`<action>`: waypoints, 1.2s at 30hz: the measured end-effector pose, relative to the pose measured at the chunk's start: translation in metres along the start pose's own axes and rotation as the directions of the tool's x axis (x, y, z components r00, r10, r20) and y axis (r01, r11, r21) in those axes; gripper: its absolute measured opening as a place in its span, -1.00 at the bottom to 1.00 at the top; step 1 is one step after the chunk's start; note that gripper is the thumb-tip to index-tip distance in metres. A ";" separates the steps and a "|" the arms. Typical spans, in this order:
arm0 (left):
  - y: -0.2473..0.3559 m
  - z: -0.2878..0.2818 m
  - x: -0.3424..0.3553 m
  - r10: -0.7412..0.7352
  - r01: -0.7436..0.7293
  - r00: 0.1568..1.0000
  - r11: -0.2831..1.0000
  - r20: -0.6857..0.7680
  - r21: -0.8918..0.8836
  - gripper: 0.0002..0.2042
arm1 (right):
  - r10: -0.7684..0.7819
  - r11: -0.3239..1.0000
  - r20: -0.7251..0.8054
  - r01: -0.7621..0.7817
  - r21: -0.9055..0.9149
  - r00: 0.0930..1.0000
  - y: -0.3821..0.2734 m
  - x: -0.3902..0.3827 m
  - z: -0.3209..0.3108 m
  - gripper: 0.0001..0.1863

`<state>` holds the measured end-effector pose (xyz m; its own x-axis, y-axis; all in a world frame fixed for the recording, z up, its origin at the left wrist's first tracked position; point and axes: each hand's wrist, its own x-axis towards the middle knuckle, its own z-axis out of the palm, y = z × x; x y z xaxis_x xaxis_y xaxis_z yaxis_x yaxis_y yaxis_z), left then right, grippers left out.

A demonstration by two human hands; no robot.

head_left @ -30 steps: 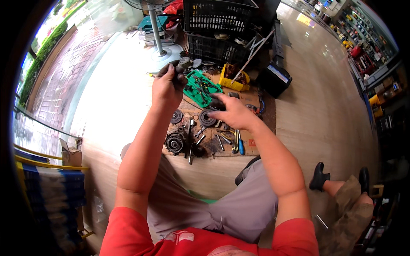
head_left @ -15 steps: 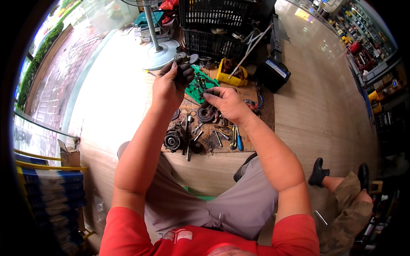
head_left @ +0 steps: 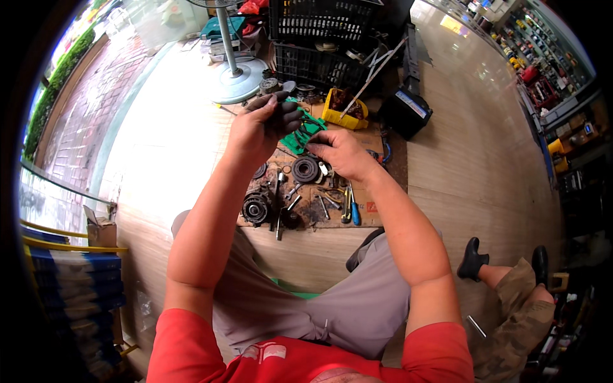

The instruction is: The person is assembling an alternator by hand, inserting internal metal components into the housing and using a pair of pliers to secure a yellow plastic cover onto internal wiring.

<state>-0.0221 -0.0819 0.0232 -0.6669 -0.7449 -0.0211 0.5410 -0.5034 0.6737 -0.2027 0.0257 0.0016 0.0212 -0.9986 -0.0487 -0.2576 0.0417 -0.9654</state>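
My left hand (head_left: 265,121), its fingers dark with grease, is raised over the far part of the work board with the fingers curled in. Whatever it may hold is hidden. Closer in and to the right, my right hand (head_left: 335,150) has its thumb and fingertips pinched together; I cannot make out anything between them. Beyond it lies a green tool tray (head_left: 305,131) with dark tools in it. Below my hands are a round pulley-like part (head_left: 305,170) and a larger dark round machine part (head_left: 256,209). A blue-handled screwdriver (head_left: 355,210) lies near the board's front edge.
A yellow bin (head_left: 345,110) of parts stands at the far side, with a black battery-like box (head_left: 405,113) to its right. Behind are black crates (head_left: 306,64) and a fan's base (head_left: 237,83). Another person's shoe (head_left: 472,258) is at the right.
Both hands stay raised, fingers still curled and pinched. My left hand has turned slightly and dipped a little. The right fingertips have shifted slightly, and the pulley-like part below shows more fully.
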 end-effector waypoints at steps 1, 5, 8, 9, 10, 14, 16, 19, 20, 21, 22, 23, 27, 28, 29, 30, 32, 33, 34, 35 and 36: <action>0.001 -0.002 0.000 -0.046 0.046 0.994 0.999 0.095 0.002 -0.70 | -0.040 0.996 -0.015 0.039 -0.077 0.999 0.003 0.001 -0.003 -0.81; 0.003 0.013 -0.013 -0.256 0.221 0.955 0.951 0.149 0.216 -0.74 | -0.170 0.911 -0.044 0.140 -0.388 0.984 -0.002 -0.001 -0.016 -0.81; 0.000 0.021 -0.017 -0.381 0.310 0.919 0.854 0.097 0.417 -0.74 | -0.276 0.835 -0.094 0.190 -0.517 0.957 -0.005 -0.003 -0.022 -0.79; -0.001 0.021 -0.018 -0.386 0.300 0.919 0.817 0.082 0.492 -0.75 | -0.278 0.813 -0.110 0.173 -0.556 0.954 -0.009 -0.003 -0.022 -0.80; -0.002 0.020 -0.019 -0.390 0.288 0.918 0.774 0.066 0.563 -0.76 | -0.281 0.790 -0.127 0.155 -0.593 0.951 -0.013 -0.004 -0.023 -0.80; -0.015 0.022 -0.020 -0.309 0.164 0.951 0.511 0.003 0.844 -0.78 | -0.336 0.724 -0.172 0.137 -0.676 0.926 -0.029 -0.011 -0.019 -0.80; -0.021 0.026 -0.018 -0.290 0.145 0.957 0.412 -0.021 0.899 -0.78 | -0.359 0.707 -0.179 0.142 -0.693 0.916 -0.030 -0.012 -0.017 -0.78; -0.029 0.020 -0.014 -0.211 0.105 0.977 0.422 -0.015 0.901 -0.77 | -0.379 0.699 -0.198 0.139 -0.701 0.904 -0.030 -0.011 -0.011 -0.77; -0.031 0.018 -0.013 -0.168 0.095 0.985 0.421 -0.025 0.902 -0.77 | -0.378 0.706 -0.213 0.132 -0.696 0.901 -0.031 -0.011 -0.009 -0.77; -0.034 0.016 -0.012 -0.125 0.083 0.992 0.422 -0.032 0.903 -0.77 | -0.377 0.710 -0.227 0.123 -0.693 0.898 -0.032 -0.011 -0.008 -0.77; -0.036 0.014 -0.010 -0.082 0.071 0.996 0.422 -0.040 0.904 -0.77 | -0.381 0.724 -0.245 0.123 -0.678 0.892 -0.031 -0.010 -0.007 -0.78; -0.040 0.010 -0.008 -0.061 0.071 0.997 0.451 -0.048 0.889 -0.77 | -0.384 0.739 -0.263 0.123 -0.663 0.885 -0.030 -0.009 -0.006 -0.79; -0.048 0.000 0.000 0.015 0.085 0.993 0.620 -0.121 0.780 -0.76 | -0.302 0.878 -0.333 0.125 -0.462 0.893 -0.030 -0.008 0.001 -0.81; -0.049 0.000 0.001 0.029 0.090 0.989 0.672 -0.147 0.735 -0.75 | -0.285 0.899 -0.338 0.127 -0.419 0.897 -0.028 -0.007 0.002 -0.81; -0.048 0.001 0.002 0.015 0.094 0.988 0.742 -0.156 0.663 -0.75 | -0.267 0.918 -0.342 0.129 -0.376 0.901 -0.026 -0.005 0.002 -0.81; -0.047 0.003 0.002 -0.002 0.098 0.987 0.806 -0.163 0.584 -0.74 | -0.248 0.935 -0.345 0.129 -0.332 0.905 -0.023 -0.004 0.003 -0.81; -0.045 0.009 0.001 -0.004 0.078 0.986 0.897 -0.169 0.436 -0.72 | -0.217 0.953 -0.337 0.125 -0.275 0.916 -0.020 -0.003 0.004 -0.80; -0.046 0.011 -0.001 -0.001 0.074 0.985 0.906 -0.172 0.417 -0.72 | -0.193 0.963 -0.331 0.114 -0.244 0.924 -0.017 -0.004 0.007 -0.80; -0.046 0.013 -0.001 0.001 0.070 0.985 0.914 -0.174 0.399 -0.71 | -0.122 0.990 -0.320 0.092 -0.108 0.939 -0.016 -0.004 0.009 -0.81; -0.046 0.015 -0.002 0.004 0.065 0.984 0.923 -0.177 0.380 -0.71 | -0.052 0.998 -0.300 0.064 0.030 0.952 -0.016 -0.001 0.010 -0.81; -0.046 0.016 -0.004 -0.001 0.065 0.983 0.938 -0.186 0.340 -0.71 | 0.019 0.985 -0.269 0.027 0.168 0.963 -0.016 0.000 0.012 -0.81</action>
<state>-0.0531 -0.0484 0.0042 -0.5604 -0.8129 -0.1583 0.2902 -0.3718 0.8818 -0.1868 0.0256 0.0139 -0.2443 -0.9697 0.0033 -0.0907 0.0195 -0.9957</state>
